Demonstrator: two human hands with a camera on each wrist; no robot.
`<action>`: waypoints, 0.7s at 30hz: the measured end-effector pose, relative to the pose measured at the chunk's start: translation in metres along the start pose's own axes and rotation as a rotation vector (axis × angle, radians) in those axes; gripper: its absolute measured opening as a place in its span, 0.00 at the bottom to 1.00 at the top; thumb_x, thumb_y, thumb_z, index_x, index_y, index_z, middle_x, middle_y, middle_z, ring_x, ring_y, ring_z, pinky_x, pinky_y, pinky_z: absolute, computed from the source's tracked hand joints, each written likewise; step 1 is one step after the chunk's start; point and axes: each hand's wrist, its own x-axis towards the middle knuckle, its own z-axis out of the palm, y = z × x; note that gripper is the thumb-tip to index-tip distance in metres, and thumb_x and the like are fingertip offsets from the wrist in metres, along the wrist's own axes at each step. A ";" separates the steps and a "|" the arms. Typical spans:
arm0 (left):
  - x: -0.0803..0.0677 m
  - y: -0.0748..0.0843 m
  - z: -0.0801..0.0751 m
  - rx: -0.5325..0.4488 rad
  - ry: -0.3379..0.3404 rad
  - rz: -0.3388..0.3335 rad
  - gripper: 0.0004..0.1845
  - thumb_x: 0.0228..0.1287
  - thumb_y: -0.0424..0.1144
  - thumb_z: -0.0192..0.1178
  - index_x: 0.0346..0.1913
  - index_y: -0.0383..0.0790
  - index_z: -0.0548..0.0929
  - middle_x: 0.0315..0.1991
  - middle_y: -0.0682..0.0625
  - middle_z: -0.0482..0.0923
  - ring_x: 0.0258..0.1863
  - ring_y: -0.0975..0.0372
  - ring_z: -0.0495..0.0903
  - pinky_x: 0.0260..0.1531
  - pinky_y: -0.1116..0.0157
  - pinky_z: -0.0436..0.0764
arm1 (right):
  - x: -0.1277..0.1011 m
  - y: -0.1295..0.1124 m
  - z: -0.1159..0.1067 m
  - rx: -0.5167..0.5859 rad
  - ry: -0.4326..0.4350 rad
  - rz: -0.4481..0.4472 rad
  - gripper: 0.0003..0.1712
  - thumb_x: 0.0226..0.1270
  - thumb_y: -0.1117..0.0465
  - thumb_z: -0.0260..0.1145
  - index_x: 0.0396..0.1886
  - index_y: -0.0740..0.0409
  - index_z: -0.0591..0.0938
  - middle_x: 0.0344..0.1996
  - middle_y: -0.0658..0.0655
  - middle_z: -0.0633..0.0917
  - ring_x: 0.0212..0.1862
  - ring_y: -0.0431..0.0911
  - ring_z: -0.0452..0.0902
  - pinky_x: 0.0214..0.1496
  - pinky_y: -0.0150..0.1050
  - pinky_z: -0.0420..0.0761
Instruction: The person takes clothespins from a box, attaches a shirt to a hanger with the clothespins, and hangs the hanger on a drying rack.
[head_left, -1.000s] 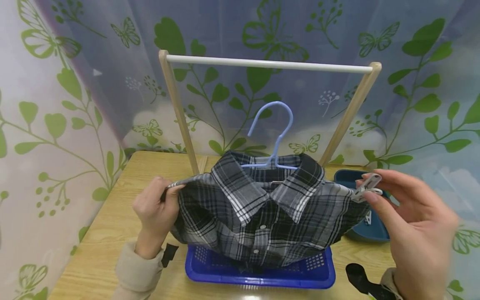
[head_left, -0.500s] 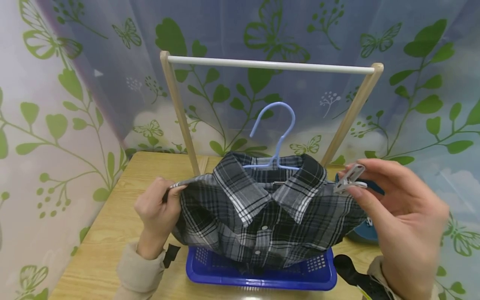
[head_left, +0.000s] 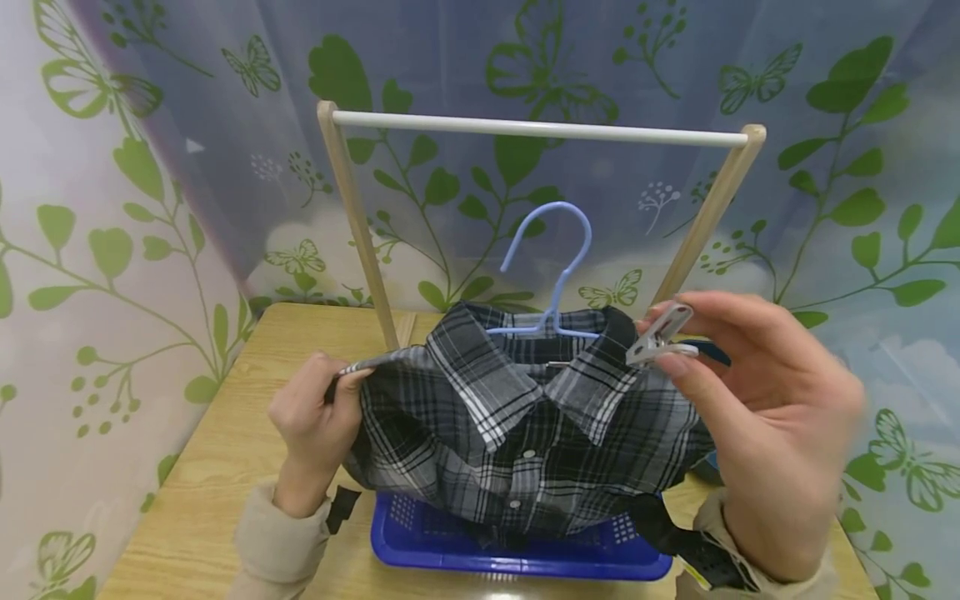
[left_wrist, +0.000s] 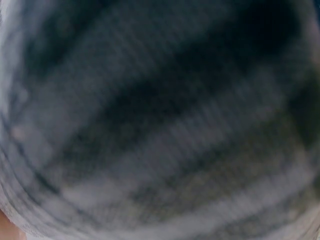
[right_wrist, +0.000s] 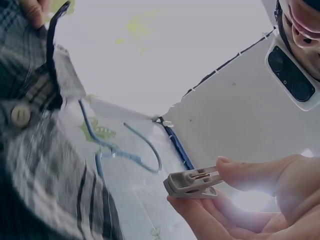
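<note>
Pinching a grey plastic clothespin (head_left: pixel 658 335) beside woven plaid shirt (head_left: pixel 525 433).

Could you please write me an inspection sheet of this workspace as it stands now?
Surface: wooden table.
Job's things: plaid shirt on a light blue hanger, over a blue basket; grey clothespin.
Clutter: dark blue container, mostly hidden behind the right hand.
Hands: left hand grips the shirt's shoulder; right hand pinches the clothespin.
Cables: nothing seen.
Surroundings: wooden rack with a white rail; leaf-and-butterfly curtain.
</note>
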 end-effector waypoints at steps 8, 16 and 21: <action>0.000 0.000 0.000 -0.008 0.003 -0.002 0.28 0.72 0.49 0.60 0.16 0.34 0.73 0.13 0.47 0.66 0.10 0.62 0.58 0.11 0.67 0.58 | 0.003 0.002 0.025 0.032 -0.048 -0.009 0.23 0.52 0.91 0.61 0.51 0.87 0.73 0.45 0.78 0.79 0.48 0.61 0.81 0.48 0.44 0.82; 0.000 0.000 -0.001 -0.008 -0.005 0.007 0.28 0.72 0.49 0.59 0.16 0.34 0.73 0.13 0.47 0.66 0.10 0.62 0.58 0.11 0.66 0.58 | 0.005 0.006 0.047 0.077 -0.095 -0.020 0.23 0.54 0.90 0.61 0.53 0.86 0.73 0.45 0.79 0.79 0.49 0.63 0.81 0.49 0.44 0.82; 0.001 0.001 0.000 -0.006 -0.001 0.011 0.28 0.72 0.49 0.59 0.16 0.34 0.73 0.13 0.47 0.65 0.10 0.62 0.57 0.11 0.66 0.57 | 0.009 0.006 0.061 0.078 -0.130 -0.030 0.23 0.55 0.89 0.61 0.53 0.84 0.74 0.45 0.79 0.79 0.50 0.64 0.80 0.49 0.44 0.82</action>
